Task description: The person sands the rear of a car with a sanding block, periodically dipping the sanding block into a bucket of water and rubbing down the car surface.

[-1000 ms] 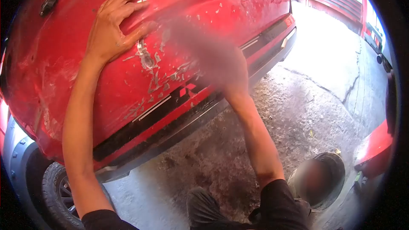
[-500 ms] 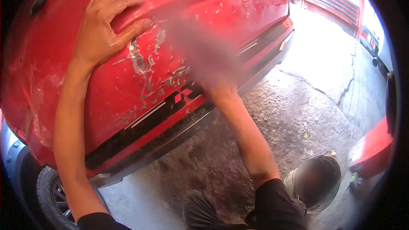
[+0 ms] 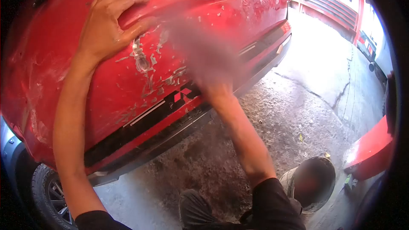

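While the left hand lies on the red Mitsubishi body panel with its fingers spread and holding nothing, the right hand is a blur over the same panel, and whether its fingers are open or grip anything cannot be told. Marked with grey patches, the panel meets a black trim strip bearing the three-diamond emblem; a bucket sits beside the right sleeve.
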### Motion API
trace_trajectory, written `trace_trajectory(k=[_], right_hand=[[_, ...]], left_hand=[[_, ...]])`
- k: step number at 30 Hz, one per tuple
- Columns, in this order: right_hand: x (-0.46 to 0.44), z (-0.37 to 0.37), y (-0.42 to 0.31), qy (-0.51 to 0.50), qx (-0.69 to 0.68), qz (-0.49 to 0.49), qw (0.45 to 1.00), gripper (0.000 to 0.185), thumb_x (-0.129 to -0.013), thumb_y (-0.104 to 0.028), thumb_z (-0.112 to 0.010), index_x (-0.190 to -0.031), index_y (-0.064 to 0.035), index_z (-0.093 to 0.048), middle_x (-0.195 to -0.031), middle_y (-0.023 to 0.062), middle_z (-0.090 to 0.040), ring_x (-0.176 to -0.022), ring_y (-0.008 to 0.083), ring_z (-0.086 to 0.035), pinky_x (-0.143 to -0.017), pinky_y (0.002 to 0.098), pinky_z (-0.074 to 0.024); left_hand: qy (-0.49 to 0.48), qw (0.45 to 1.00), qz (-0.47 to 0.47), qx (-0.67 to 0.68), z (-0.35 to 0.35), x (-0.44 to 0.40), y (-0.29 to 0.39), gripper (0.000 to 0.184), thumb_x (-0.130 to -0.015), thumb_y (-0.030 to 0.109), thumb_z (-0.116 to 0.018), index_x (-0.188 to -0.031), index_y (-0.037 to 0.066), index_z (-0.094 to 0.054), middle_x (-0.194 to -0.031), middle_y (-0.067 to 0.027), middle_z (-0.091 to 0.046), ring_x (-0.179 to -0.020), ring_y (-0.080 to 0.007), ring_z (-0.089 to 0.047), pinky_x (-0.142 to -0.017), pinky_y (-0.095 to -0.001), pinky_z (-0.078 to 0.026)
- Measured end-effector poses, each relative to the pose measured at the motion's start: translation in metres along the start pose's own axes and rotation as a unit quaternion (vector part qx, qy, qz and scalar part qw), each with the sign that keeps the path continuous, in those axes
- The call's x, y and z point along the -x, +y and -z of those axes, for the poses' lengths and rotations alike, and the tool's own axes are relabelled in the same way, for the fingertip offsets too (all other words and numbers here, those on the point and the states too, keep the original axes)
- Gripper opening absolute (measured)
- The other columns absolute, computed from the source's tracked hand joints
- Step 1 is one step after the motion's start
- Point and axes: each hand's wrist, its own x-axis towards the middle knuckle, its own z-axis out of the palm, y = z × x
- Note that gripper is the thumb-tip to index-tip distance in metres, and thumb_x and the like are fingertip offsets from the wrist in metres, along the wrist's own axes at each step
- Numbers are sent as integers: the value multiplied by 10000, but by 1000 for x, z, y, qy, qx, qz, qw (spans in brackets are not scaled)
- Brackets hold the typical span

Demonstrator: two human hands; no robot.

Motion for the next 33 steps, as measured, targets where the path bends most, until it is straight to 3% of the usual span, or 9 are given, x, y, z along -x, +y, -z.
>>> trace_trajectory(k=[2, 4, 7, 12, 14, 17, 22, 25, 33], right_hand=[[10, 1, 12, -1, 20, 19, 1000, 402, -615, -69, -795, -987, -75, -643, -960, 92, -564, -944, 325, -555, -838, 465, -444], [6, -5, 8, -28, -3, -52, 998, 387, -624, -93, -803, -974, -82, -641, -967, 86, -564, -955, 318, -555, -841, 465, -446], [2, -12, -3, 4, 40, -15, 999, 364, -627, -84, -791, -958, -86, -638, -969, 75, -570, -971, 314, -559, -846, 463, -446], [2, -1, 10, -62, 8, -33, 997, 440, -566, -74, -790, -972, -96, -621, -984, 80, -566, -979, 324, -557, -856, 465, -445], [1, -2, -1, -13, 17, -17, 1000, 459, -554, -65, -784, -984, -100, -626, -982, 74, -567, -986, 322, -558, -855, 465, -446], [13, -10, 19, -65, 24, -23, 997, 449, -545, -46, -774, -963, -94, -616, -969, 81, -557, -970, 322, -550, -855, 463, -446], [2, -20, 2, 4, 63, -18, 998, 432, -559, -70, -767, -965, -95, -622, -980, 81, -567, -962, 319, -550, -847, 461, -448], [10, -13, 14, -64, 18, -40, 997, 360, -608, -63, -746, -943, -94, -616, -965, 81, -568, -951, 325, -556, -831, 466, -450], [8, -13, 8, -55, 42, -42, 997, 357, -630, -51, -719, -970, -98, -621, -983, 77, -567, -1013, 323, -557, -915, 480, -450]], left_hand=[[2, 1000, 4, -3, -2, 2, 1, 407, -824, 313, -823, -1146, 78, -744, -1377, -122, -653, -1332, -325, -561, -1122, -474, -400], [8, 1000, 5, -5, 1, 2, -1, 402, -823, 310, -823, -1142, 79, -744, -1374, -121, -654, -1332, -326, -561, -1120, -474, -401], [10, 1000, -1, 1, -3, -1, 1, 394, -824, 307, -822, -1139, 83, -743, -1368, -118, -656, -1331, -325, -562, -1116, -472, -403], [10, 1000, 8, -4, 1, 1, 4, 381, -831, 304, -818, -1138, 91, -742, -1367, -112, -655, -1321, -320, -567, -1108, -465, -407], [9, 1000, 3, -6, -2, -1, 2, 380, -836, 306, -817, -1139, 91, -741, -1367, -110, -656, -1319, -318, -568, -1107, -461, -408], [10, 1000, 9, -5, -4, 2, 3, 381, -840, 309, -817, -1142, 89, -741, -1363, -109, -658, -1317, -318, -569, -1107, -457, -408], [19, 1000, -16, -18, -2, -5, 6, 387, -840, 311, -818, -1147, 88, -742, -1355, -111, -662, -1311, -321, -574, -1113, -463, -407], [13, 1000, -12, -17, -1, -1, 6, 385, -844, 313, -815, -1146, 87, -742, -1354, -112, -664, -1306, -323, -579, -1113, -467, -411], [17, 999, -13, -26, 0, -5, 8, 360, -846, 303, -809, -1123, 81, -749, -1355, -113, -665, -1306, -320, -581, -1111, -455, -417]])
